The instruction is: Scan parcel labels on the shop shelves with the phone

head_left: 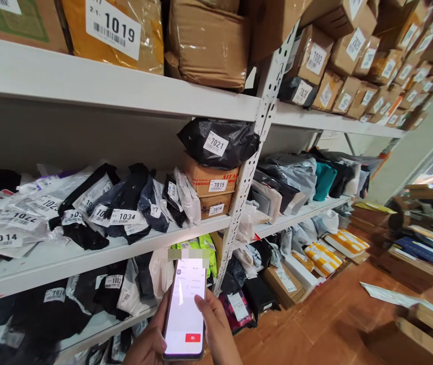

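Note:
Near the bottom middle, a smartphone is held upright between my two hands, its lit white screen facing me with a red button low down. My left hand is closed round its left edge, thumb along the side. From the right, my right hand grips the phone too, its thumb lying over the screen; its other fingers are mostly hidden. Just behind the phone are a neon-yellow parcel and a white bag on the lower shelf.
White metal shelves cross the view, with a perforated upright at the centre. Labelled bags, a black parcel on cartons, and boxes fill them. Cartons lie on the brown tiled floor at right.

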{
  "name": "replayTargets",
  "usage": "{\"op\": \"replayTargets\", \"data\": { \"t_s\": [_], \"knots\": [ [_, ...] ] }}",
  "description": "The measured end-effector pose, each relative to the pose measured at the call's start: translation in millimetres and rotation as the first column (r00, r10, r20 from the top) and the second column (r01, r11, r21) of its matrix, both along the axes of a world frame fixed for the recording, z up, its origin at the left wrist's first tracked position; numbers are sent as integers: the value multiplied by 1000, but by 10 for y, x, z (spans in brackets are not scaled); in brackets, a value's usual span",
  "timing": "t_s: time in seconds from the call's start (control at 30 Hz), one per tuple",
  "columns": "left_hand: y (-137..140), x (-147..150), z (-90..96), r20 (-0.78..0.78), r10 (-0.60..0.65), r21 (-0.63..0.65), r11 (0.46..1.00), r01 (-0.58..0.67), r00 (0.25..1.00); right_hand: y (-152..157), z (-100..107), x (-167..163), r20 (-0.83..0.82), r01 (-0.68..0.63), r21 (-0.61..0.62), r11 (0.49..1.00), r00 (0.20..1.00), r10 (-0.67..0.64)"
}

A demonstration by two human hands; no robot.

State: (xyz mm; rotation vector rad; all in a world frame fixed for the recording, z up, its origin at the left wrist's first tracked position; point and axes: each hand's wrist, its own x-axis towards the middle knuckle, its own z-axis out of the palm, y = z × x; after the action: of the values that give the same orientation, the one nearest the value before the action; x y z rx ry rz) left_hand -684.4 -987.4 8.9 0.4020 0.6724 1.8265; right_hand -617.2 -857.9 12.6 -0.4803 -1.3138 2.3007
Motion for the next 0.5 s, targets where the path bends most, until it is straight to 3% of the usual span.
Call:
{"op": "replayTargets", "data": {
  "t_s": [0.13,0.2,0.23,0.27,0.33,0.43,0.5],
  "knots": [
    [48,17,18,-92,5,-103,995,-15,996,18,-58,55,-60,-72,-17,997,996,71],
    [73,-26,134,-347,-42,-284,957,-63,937,22,-73,80,-101,-62,-146,987,994,48],
    [81,-75,232,-527,-105,-373,920,-118,843,28,-81,86,-101,-29,-235,972,995,5],
    [85,-143,360,-700,-186,-434,877,-204,690,38,-95,89,-91,19,-317,948,995,-50],
    [78,-333,699,-907,-317,-409,818,-405,277,78,-141,93,-85,76,-407,910,989,-121],
    [87,-700,1326,-931,-292,-71,733,-677,-219,185,-259,127,-101,136,-403,905,976,-191],
    [157,-950,1710,-810,-250,219,710,-669,-531,280,-346,175,-75,187,-383,905,970,-232]
  ]
}}
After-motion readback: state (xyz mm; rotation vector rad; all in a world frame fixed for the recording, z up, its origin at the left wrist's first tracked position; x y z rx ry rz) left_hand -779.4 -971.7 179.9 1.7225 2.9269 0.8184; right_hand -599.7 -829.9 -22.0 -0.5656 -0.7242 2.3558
